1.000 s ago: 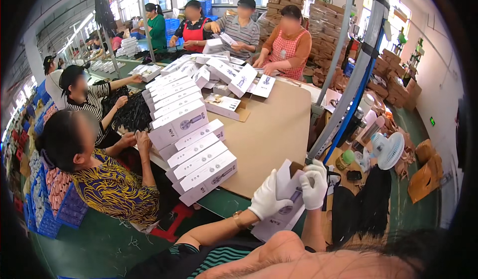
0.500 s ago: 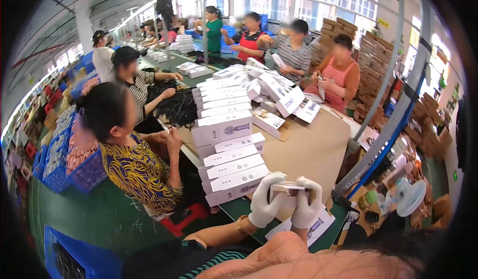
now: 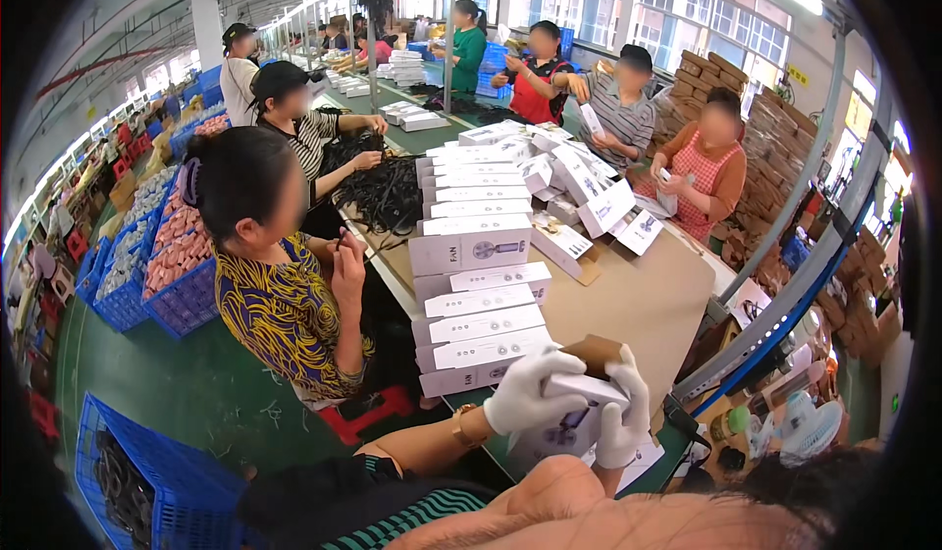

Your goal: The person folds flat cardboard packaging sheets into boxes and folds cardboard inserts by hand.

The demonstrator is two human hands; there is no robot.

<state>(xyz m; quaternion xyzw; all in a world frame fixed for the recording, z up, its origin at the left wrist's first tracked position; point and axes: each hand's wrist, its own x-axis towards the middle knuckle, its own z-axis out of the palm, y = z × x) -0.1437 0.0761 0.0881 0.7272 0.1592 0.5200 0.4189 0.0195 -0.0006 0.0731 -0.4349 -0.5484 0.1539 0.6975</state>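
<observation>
My left hand point(image 3: 531, 393), in a white glove, grips the left side of a white carton point(image 3: 554, 436) with a fan picture on its front. On the other side my gloved right hand point(image 3: 622, 415) holds the same carton, fingers bent along its edge. A white end flap shows between my hands, and a brown cardboard surface point(image 3: 593, 352) shows just beyond it. Under my right wrist lies another printed white carton piece point(image 3: 643, 464), partly hidden. Just beyond my left hand, a row of white fan cartons point(image 3: 483, 326) stands packed side by side on the table.
A heap of white cartons point(image 3: 579, 182) lies farther along the brown cardboard table cover point(image 3: 628, 295). Co-workers stand on both sides, the nearest in a yellow-patterned top point(image 3: 280, 305). Blue crates point(image 3: 162, 481) stand at left; a metal post point(image 3: 775, 305) rises at right.
The carton between my hands has turned, so its printed front and a brown cardboard surface now show. Both hands still hold it. The whole view has shifted, moving the scene rightward.
</observation>
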